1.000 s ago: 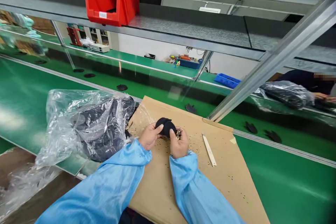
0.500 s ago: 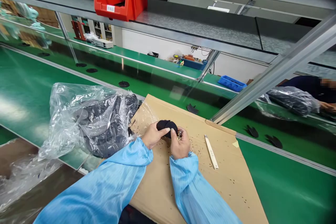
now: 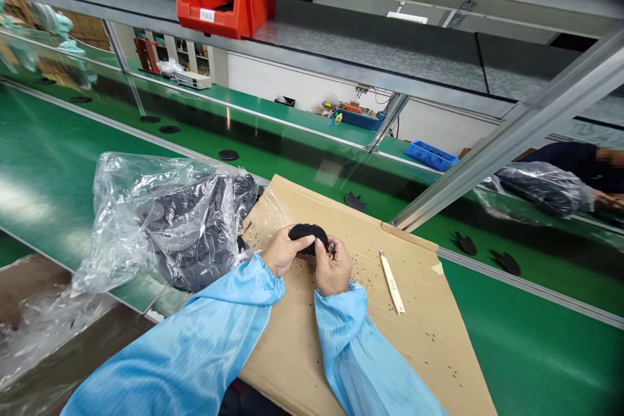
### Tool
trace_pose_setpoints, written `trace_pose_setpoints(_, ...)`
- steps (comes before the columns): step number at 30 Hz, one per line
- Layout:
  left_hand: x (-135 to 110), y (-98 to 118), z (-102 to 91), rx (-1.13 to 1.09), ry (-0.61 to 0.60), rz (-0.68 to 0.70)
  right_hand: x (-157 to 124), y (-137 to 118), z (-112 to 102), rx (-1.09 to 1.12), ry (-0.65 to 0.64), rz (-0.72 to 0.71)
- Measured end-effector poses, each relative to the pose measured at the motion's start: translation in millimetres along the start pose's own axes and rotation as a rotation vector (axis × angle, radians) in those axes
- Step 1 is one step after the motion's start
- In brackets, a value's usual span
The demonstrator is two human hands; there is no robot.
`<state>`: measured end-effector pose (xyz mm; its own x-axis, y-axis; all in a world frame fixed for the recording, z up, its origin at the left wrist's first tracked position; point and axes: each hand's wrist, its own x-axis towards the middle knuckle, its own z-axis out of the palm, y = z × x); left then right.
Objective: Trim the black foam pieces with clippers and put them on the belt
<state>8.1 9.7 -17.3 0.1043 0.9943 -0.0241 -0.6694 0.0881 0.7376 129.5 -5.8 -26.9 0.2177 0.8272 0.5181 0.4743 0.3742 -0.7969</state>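
A black, rounded, flat-looking piece is held over the cardboard sheet. My left hand is closed on its left end, thumb on top. My right hand is closed at its right end, thumb against the near edge, and also holds a small shiny metal tool whose kind is mostly hidden by the fingers. Tiny dark bits lie scattered on the cardboard. To the right of my right hand rests a cream-handled flat tool. Left of my hands, a clear plastic bag holds several dark pieces.
Behind the cardboard runs a green belt carrying several black pieces. A slanted metal post rises at the right. Overhead, a red bin sits on a grey shelf. A co-worker's hand shows at far right.
The black piece has tilted slightly between my hands, which stay almost in place. Black pieces on the green belt have shifted a little to the left.
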Motion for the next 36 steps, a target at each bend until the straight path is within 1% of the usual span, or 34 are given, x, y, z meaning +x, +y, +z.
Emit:
trace_pose_setpoints(3,-1,3,0.4,-0.006,-0.005,-0.016,1,-1,-1,0.031,-0.038,0.020)
trace_pose_setpoints(9,-1,8,-2.5,-0.011,-0.047,-0.084,8,2,-9,0.154,-0.210,0.078)
trace_pose_setpoints(13,0,8,-4.4,0.009,-0.076,-0.087,14,6,-16,0.209,-0.321,0.124)
trace_pose_setpoints(18,0,5,-5.5,0.025,-0.119,-0.100,18,3,-19,0.291,-0.314,0.214)
trace_pose_setpoints(24,-1,5,-4.0,0.011,-0.122,-0.115,19,3,-19,0.297,-0.299,0.238)
trace_pose_setpoints(30,-1,5,-3.6,-0.014,-0.107,-0.083,16,5,-14,0.398,-0.304,0.273)
trace_pose_setpoints(36,-1,3,-5.5,-0.009,-0.153,-0.110,17,3,-16,0.326,-0.273,0.286)
